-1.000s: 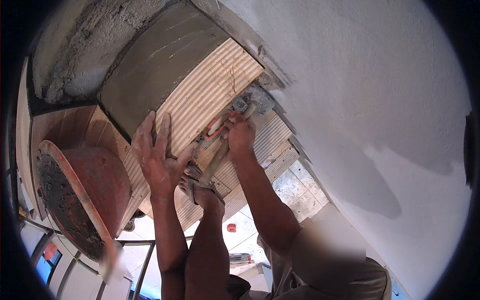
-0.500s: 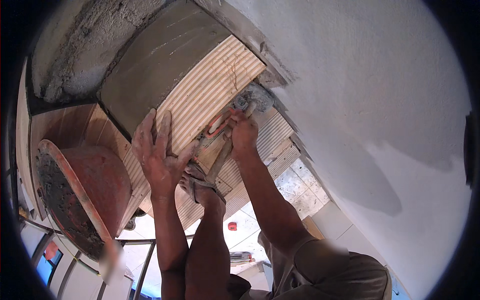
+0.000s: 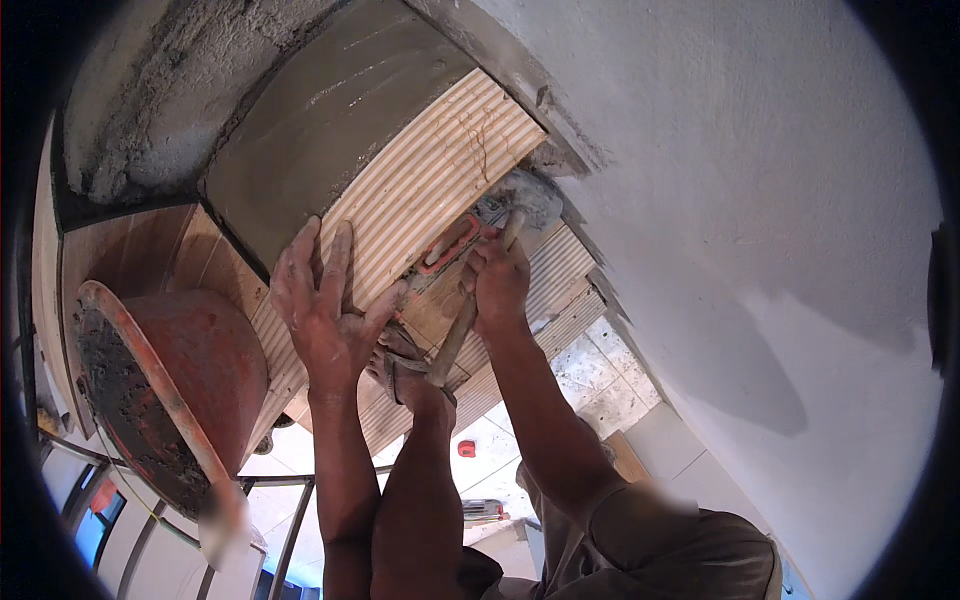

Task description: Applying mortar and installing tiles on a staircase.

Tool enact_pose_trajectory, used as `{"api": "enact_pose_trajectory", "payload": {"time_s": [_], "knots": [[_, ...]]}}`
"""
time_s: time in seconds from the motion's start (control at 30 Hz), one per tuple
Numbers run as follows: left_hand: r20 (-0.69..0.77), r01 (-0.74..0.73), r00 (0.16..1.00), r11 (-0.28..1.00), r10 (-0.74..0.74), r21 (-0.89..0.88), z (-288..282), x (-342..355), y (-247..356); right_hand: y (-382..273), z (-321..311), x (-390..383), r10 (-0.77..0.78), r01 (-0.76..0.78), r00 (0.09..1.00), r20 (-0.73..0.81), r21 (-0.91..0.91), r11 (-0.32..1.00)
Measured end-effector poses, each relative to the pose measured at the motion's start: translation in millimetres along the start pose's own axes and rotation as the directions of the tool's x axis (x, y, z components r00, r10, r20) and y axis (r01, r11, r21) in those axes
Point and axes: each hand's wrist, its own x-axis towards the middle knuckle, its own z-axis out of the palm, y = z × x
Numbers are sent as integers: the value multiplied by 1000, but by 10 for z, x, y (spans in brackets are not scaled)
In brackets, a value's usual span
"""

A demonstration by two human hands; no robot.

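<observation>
Steadying ribbed tile with left hand, wooden handle in right hand

Left fingers: spread, not clenched, laid at the tile's left end, thumb by its lower edge. Right fingers: curled around the wooden handle, near its upper part. Handle slants, lower end just above the sandalled foot. Can't tell if the grey, smeared lump at its top is the tool's head.

Tile: cream-striped, lying along the near edge of the grey mortar bed, right end close to the white wall.

Change over the last second: right hand has drawn back with the handle, away from the red loop grip it was overlapping; the loop shows more fully now. Left hand hasn't left the tile. My read: tile being held in position while the tool gets room; seating probably not finished.

Further out: red tub with dark mix at left, ribbed steps below, small red object on the pale floor.
</observation>
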Motion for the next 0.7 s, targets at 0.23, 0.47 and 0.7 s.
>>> {"api": "enact_pose_trajectory", "payload": {"time_s": [0.23,0.47,0.7], "knots": [[-8,-13,1000,1000,13,-23,16,-1,-2,-91,324,-4,36,-18,991,-129,137,990],[-2,-1,1000,1000,1,-11,1,-15,-7,-106,151,-202,-36,36,999,-4,96,995],[-15,6,1000,1000,-6,4,-15,-21,-15,-95,-58,-152,5,-2,998,63,-47,999]]}}
